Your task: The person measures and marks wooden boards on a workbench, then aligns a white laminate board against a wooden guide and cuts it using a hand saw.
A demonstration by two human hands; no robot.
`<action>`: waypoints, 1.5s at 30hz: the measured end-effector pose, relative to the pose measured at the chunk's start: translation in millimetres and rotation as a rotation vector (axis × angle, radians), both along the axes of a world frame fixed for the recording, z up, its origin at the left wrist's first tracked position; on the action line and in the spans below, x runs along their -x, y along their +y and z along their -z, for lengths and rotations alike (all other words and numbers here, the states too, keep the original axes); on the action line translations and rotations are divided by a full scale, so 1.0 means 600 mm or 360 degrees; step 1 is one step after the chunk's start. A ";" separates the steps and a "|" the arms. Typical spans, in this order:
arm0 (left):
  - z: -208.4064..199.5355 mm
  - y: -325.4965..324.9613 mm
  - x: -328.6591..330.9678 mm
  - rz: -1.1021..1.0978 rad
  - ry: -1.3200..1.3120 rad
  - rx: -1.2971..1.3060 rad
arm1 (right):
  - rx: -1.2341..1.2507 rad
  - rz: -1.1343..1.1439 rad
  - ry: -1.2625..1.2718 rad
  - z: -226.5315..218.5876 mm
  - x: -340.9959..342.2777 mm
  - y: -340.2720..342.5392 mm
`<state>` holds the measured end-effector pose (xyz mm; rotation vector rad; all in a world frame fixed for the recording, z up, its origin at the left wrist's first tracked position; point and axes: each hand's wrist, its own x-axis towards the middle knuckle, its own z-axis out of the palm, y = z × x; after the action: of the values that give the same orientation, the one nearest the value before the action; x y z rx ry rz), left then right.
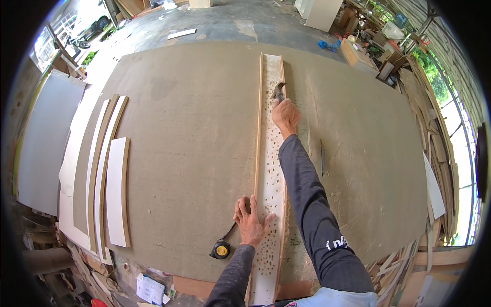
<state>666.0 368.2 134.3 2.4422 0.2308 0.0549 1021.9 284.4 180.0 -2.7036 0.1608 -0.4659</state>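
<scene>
A long white board (267,197) speckled with many small brown holes or chips runs away from me down the table, with thin wooden strips along both long edges. My right hand (286,116) is closed around the handle of a claw hammer (279,91), its dark head over the board's right edge toward the far end. My left hand (249,224) lies spread across the board's near left edge, thumb on the white face and fingers over the wooden strip. Beside it on the table is a black and yellow tape measure (221,249).
Several white-faced wooden strips (118,192) lie at the left of the large brown tabletop (189,143). A thin dark pencil-like tool (322,157) rests right of my forearm. Scrap wood (434,143) is piled along the right, and papers (150,289) lie at the near left.
</scene>
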 end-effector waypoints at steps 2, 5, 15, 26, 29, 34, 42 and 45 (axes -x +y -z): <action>0.004 0.003 -0.002 -0.0034 -0.0013 0.0006 | -0.0137 0.0087 -0.0147 -0.024 0.003 0.015; 0.005 0.004 0.001 -0.0041 -0.0048 0.0018 | -0.0110 0.0074 -0.0132 0.000 0.026 0.013; 0.004 0.003 0.004 -0.0029 -0.0012 0.0025 | 0.0087 -0.0025 0.0100 -0.005 0.013 0.001; 0.010 0.000 0.004 -0.0002 -0.0037 -0.0008 | -0.0051 -0.0511 0.0067 0.053 0.228 0.122; 0.115 0.017 0.013 0.0086 -0.0169 -0.0253 | 0.0194 -0.0960 -0.0100 0.066 0.364 0.182; 0.134 0.018 -0.005 0.0038 -0.0397 -0.0377 | 0.0062 -0.1745 0.0385 0.055 0.447 0.213; 0.140 0.058 -0.027 -0.0024 -0.0295 0.0055 | -0.0689 -0.1231 -0.0212 -0.045 0.609 -0.053; 0.061 -0.010 -0.006 -0.0037 -0.0186 -0.0195 | -0.1149 -0.0609 0.0211 -0.009 0.744 -0.283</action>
<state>669.6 362.5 98.0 2.5481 0.2091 0.2278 575.5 114.5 185.6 -1.9837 -0.1327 -0.0799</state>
